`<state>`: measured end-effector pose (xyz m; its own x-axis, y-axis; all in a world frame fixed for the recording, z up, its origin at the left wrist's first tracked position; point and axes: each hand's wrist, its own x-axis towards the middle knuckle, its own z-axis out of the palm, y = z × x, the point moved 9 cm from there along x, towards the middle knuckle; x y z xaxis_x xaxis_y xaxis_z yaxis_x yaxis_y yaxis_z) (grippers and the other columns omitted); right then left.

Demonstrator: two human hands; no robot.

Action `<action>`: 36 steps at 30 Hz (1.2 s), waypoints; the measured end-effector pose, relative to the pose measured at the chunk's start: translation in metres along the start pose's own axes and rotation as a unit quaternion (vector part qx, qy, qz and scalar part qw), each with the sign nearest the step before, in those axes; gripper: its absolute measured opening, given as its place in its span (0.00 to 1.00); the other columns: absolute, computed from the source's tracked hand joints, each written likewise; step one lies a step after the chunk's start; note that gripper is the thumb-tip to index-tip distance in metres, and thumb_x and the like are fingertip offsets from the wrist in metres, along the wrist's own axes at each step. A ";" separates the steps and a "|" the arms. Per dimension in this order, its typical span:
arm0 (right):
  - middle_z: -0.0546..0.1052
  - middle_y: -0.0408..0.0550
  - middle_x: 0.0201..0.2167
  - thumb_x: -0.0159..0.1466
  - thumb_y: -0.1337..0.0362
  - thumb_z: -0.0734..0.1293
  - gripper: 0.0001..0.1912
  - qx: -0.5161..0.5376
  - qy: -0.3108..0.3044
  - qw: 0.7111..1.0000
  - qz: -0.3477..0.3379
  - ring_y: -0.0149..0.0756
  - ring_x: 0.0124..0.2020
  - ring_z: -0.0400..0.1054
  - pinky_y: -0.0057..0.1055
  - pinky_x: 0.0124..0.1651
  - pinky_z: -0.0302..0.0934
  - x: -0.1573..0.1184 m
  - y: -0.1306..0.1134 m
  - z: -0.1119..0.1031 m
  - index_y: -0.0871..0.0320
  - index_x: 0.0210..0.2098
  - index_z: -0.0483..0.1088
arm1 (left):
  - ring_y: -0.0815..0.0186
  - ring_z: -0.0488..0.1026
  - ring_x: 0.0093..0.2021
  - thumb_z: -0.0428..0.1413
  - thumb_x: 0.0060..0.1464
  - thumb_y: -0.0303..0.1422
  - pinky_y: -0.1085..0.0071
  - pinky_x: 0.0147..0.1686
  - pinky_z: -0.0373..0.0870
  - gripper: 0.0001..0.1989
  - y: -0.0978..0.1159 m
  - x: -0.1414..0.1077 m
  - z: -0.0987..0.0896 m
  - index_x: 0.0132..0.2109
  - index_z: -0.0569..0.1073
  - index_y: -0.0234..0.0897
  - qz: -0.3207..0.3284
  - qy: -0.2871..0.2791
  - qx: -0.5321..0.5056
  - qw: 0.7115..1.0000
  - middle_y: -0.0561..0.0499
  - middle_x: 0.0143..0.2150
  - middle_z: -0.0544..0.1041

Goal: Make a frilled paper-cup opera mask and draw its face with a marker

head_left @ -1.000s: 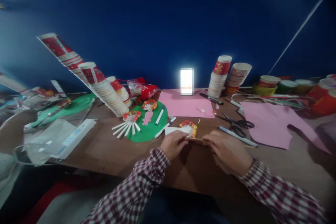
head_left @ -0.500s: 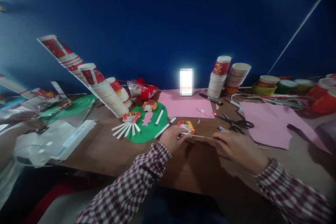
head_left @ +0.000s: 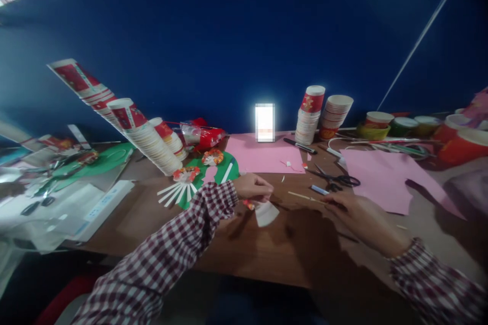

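My left hand (head_left: 253, 186) is closed, pinching a cut paper cup piece (head_left: 267, 214) from above. A white flap of it hangs below my fingers, and a red-orange edge shows beside the flap; the rest is hidden by the hand. To the right, my right hand (head_left: 356, 218) is closed on a thin wooden stick (head_left: 303, 196), whose free end points left toward the cup piece without touching it. Just beyond my right fingertips lies a blue-and-white marker (head_left: 319, 190). Black scissors (head_left: 337, 180) rest on the table farther back.
A green paper disc (head_left: 232, 163) bears red-orange cup rings and a pink cutout (head_left: 209, 174). Tall paper cup stacks (head_left: 150, 144) lean at the left; shorter stacks (head_left: 308, 122) stand behind. Pink paper (head_left: 375, 183) lies at the right. Another person's workspace with white boxes is at the left.
My left hand has turned the cup piece over, so its white flap hangs down. My right hand has drawn the stick away to the right, off the cup piece.
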<state>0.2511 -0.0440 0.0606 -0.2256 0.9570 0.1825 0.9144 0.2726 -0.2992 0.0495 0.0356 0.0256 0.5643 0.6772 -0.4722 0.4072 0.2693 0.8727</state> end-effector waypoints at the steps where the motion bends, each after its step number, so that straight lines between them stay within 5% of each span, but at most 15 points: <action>1: 0.75 0.43 0.33 0.62 0.59 0.57 0.11 0.006 0.001 1.000 0.005 0.35 0.33 0.69 0.30 0.33 0.60 0.000 0.001 -0.001 0.52 0.36 0.69 | 0.69 0.73 0.29 0.61 0.39 0.30 0.71 0.33 0.69 0.14 0.002 0.000 0.002 0.37 0.74 0.31 0.014 -0.019 -0.010 1.000 0.48 0.30 0.77; 3: 0.76 0.43 0.33 0.62 0.60 0.57 0.11 0.016 0.004 1.000 0.010 0.35 0.33 0.69 0.29 0.33 0.60 0.001 0.002 -0.002 0.52 0.37 0.69 | 0.68 0.73 0.33 0.59 0.36 0.22 0.72 0.35 0.69 0.17 0.006 -0.001 0.003 0.38 0.74 0.32 0.036 -0.026 0.011 0.999 0.49 0.31 0.77; 6: 0.76 0.44 0.34 0.62 0.60 0.57 0.10 0.028 0.005 1.000 0.009 0.35 0.33 0.70 0.29 0.33 0.61 0.005 0.000 -0.002 0.53 0.37 0.69 | 0.68 0.73 0.32 0.54 0.37 0.19 0.74 0.34 0.69 0.16 0.013 -0.003 -0.004 0.37 0.75 0.32 0.063 0.047 0.125 0.989 0.51 0.29 0.77; 12: 0.75 0.45 0.40 0.62 0.64 0.56 0.12 0.080 0.037 0.996 -0.018 0.37 0.41 0.68 0.31 0.41 0.60 0.019 -0.018 -0.012 0.53 0.42 0.67 | 0.68 0.71 0.28 0.50 0.44 0.26 0.73 0.31 0.68 0.11 0.038 -0.009 -0.006 0.32 0.77 0.36 0.154 0.171 0.358 0.905 0.51 0.28 0.77; 16: 0.75 0.45 0.35 0.61 0.65 0.57 0.09 0.067 0.065 0.996 -0.010 0.35 0.34 0.69 0.29 0.33 0.59 0.038 -0.032 -0.018 0.55 0.38 0.67 | 0.64 0.71 0.33 0.52 0.42 0.25 0.70 0.37 0.66 0.10 0.049 -0.006 -0.014 0.26 0.77 0.38 0.213 0.218 0.428 0.851 0.49 0.29 0.77; 20: 0.74 0.44 0.29 0.61 0.63 0.58 0.09 0.044 0.076 0.996 -0.027 0.35 0.29 0.68 0.27 0.30 0.57 0.065 -0.050 -0.013 0.56 0.37 0.67 | 0.67 0.72 0.30 0.52 0.45 0.30 0.74 0.32 0.67 0.09 0.034 0.012 -0.029 0.32 0.77 0.37 0.204 0.216 0.318 0.900 0.51 0.28 0.77; 23: 0.75 0.45 0.36 0.63 0.62 0.56 0.12 0.054 0.089 0.992 -0.068 0.34 0.37 0.68 0.28 0.37 0.58 0.084 -0.062 -0.009 0.52 0.42 0.67 | 0.68 0.72 0.27 0.53 0.45 0.32 0.74 0.29 0.67 0.11 0.022 0.022 -0.039 0.35 0.76 0.33 0.203 0.233 0.199 0.930 0.51 0.27 0.77; 29: 0.73 0.46 0.36 0.62 0.68 0.56 0.10 0.084 0.094 0.985 -0.115 0.32 0.38 0.66 0.28 0.41 0.58 0.106 -0.065 0.004 0.57 0.41 0.66 | 0.66 0.73 0.33 0.51 0.49 0.34 0.71 0.35 0.69 0.12 0.014 0.022 -0.041 0.35 0.76 0.32 0.245 0.243 0.151 0.926 0.49 0.31 0.78; 36: 0.74 0.46 0.35 0.64 0.63 0.57 0.09 0.082 0.073 0.984 -0.138 0.33 0.38 0.66 0.30 0.41 0.58 0.097 -0.062 0.018 0.55 0.38 0.68 | 0.65 0.73 0.35 0.50 0.50 0.31 0.70 0.37 0.69 0.12 0.000 0.025 -0.044 0.39 0.74 0.32 0.269 0.241 0.075 0.930 0.47 0.35 0.78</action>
<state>0.1666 0.0341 0.0795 -0.3963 0.8232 0.4065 0.7557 0.5439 -0.3649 0.0318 0.0830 0.0197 0.3423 0.9243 0.1688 0.2758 -0.2705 0.9224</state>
